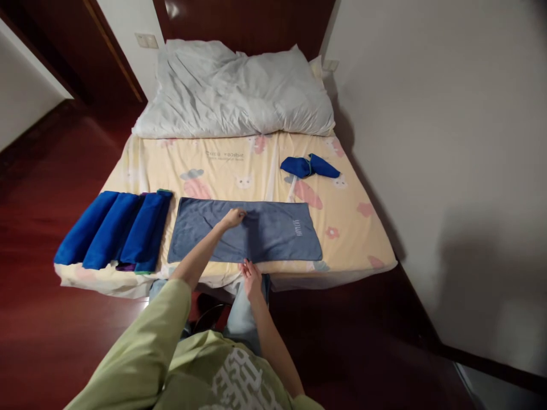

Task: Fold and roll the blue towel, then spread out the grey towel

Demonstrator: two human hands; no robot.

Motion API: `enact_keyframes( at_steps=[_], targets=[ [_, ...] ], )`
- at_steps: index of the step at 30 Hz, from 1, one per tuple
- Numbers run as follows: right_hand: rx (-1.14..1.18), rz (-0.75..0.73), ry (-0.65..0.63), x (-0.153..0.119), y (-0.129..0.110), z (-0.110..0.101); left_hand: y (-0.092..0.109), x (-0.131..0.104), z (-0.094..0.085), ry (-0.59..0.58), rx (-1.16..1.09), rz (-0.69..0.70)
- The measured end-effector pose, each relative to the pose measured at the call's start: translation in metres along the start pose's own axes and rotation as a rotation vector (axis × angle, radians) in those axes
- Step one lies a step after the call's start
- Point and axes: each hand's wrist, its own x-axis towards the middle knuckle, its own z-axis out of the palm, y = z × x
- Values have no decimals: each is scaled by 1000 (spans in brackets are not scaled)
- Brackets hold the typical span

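Observation:
A grey-blue towel (277, 233) lies spread flat near the front edge of the bed, with small pale lettering at its right end. Over its middle, my left hand (233, 218) is closed, fingers bent down onto the cloth where a small crease shows. At the towel's front edge my right hand (252, 279) has its fingertips together on the border, seeming to pinch it. Left of the towel, several blue folded cloths (109, 228) lie side by side, with purple and green edges showing at the right one.
A crumpled blue cloth (310, 165) lies farther back on the right of the patterned bed sheet (231, 176). A pale rumpled quilt or pillow (239, 91) fills the head of the bed, before a dark headboard (248, 23). A white wall (448, 142) stands at the right.

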Motion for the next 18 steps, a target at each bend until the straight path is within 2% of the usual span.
enact_keyframes(
  at_steps=[3, 6, 11, 14, 18],
  targets=[
    [-21, 23, -44, -3, 2, -5, -3, 54, 1, -27, 26, -50],
    [-24, 32, -44, -3, 2, -4, -11, 85, 11, -73, 36, -85],
    [-34, 47, -11, 0, 0, 8, -19, 112, 22, -77, 43, -138],
    [-10, 65, 31, 2, -2, 12, -20, 122, 22, -61, 42, -187],
    [-40, 56, 22, 1, -4, 13, -20, 129, 21, -53, 22, -253]
  ],
)
